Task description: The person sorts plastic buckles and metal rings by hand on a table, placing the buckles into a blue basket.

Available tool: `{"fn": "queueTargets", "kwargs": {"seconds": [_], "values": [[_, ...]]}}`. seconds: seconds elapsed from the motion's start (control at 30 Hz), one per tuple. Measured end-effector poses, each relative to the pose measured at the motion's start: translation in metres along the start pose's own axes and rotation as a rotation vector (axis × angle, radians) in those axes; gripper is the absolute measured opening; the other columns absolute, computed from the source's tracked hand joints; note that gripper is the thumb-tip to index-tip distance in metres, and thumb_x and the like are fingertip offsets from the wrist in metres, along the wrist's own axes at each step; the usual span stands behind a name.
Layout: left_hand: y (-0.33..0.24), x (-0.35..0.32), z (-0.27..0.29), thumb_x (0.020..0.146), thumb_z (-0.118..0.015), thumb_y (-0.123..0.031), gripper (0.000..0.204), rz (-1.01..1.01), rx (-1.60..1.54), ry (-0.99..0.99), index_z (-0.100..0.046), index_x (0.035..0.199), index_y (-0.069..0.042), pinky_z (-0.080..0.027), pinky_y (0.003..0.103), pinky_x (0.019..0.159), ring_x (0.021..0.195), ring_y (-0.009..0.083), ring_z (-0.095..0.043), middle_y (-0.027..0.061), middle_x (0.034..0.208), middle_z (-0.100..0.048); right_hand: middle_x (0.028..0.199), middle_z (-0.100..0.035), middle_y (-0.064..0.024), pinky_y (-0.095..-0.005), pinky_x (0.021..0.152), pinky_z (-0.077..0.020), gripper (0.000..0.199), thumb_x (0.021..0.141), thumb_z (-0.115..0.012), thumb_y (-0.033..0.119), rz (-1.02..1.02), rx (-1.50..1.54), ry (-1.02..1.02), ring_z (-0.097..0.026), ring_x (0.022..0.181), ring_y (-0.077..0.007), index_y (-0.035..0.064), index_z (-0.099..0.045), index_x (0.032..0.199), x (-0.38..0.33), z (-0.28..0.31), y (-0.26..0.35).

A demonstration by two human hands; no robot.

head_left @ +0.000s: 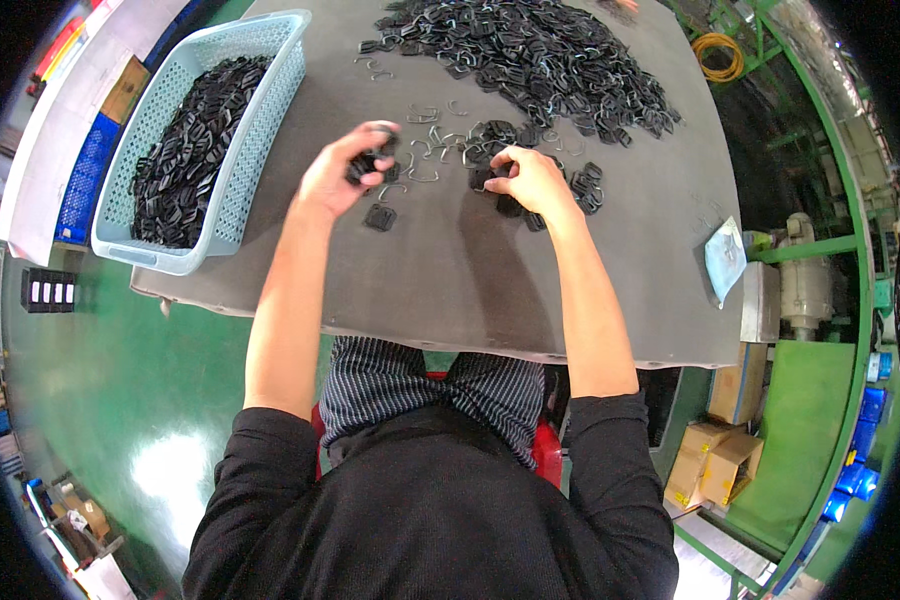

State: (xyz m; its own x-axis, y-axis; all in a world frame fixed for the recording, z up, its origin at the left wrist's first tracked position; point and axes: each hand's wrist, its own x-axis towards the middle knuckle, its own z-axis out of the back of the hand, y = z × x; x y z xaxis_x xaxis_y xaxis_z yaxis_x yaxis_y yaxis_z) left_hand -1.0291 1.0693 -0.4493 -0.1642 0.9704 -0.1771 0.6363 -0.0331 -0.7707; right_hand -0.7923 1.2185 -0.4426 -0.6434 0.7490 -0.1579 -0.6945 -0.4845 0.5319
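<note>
Several black plastic buckles point(366, 163) sit in my left hand point(328, 182), its fingers curled round them above the table. My right hand point(536, 184) is closed in a pinch at a small heap of black buckles point(482, 178); the fingertips seem to grip one, partly hidden by the fingers. Between the hands lie loose bent metal wire hooks point(424, 148). One flat black buckle point(379, 217) rests on the table just below my left hand. More buckles point(587, 188) lie to the right of my right hand.
A large pile of black buckles with metal wires point(540, 65) covers the table's far side. At the left stands a light blue basket point(232, 190) of black buckles. A pale blue packet point(725, 260) lies at the grey table's point(410, 290) right edge. Another person's hand point(625, 5) shows beyond the pile.
</note>
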Motion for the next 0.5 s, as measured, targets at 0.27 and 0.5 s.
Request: {"fn": "queueTargets", "kwargs": {"seconds": [0.27, 0.5], "values": [[-0.017, -0.026, 0.034, 0.083, -0.063, -0.034, 0.026, -0.013, 0.396, -0.317, -0.060, 0.082, -0.008, -0.040, 0.024, 0.047, 0.067, 0.0177, -0.059, 0.0045, 0.075, -0.060, 0.085, -0.067, -0.0101, -0.0362, 0.075, -0.0492, 0.033, 0.064, -0.078, 0.027, 0.019, 0.034, 0.068, -0.064, 0.082, -0.0251, 0.0068, -0.067, 0.088, 0.017, -0.013, 0.003], [0.006, -0.041, 0.003, 0.068, -0.075, -0.025, 0.030, -0.201, 1.549, -0.383, -0.060, 0.081, -0.002, -0.046, 0.038, 0.067, 0.072, 0.0293, -0.060, 0.0153, 0.077, -0.062, 0.064, -0.055, 0.0033, -0.0213, 0.049, -0.0323, 0.023, 0.072, -0.076, 0.024, -0.106, 0.589, 0.032, -0.045, 0.054, -0.0050, 0.0046, -0.065, 0.080, 0.008, 0.022, 0.004]]}}
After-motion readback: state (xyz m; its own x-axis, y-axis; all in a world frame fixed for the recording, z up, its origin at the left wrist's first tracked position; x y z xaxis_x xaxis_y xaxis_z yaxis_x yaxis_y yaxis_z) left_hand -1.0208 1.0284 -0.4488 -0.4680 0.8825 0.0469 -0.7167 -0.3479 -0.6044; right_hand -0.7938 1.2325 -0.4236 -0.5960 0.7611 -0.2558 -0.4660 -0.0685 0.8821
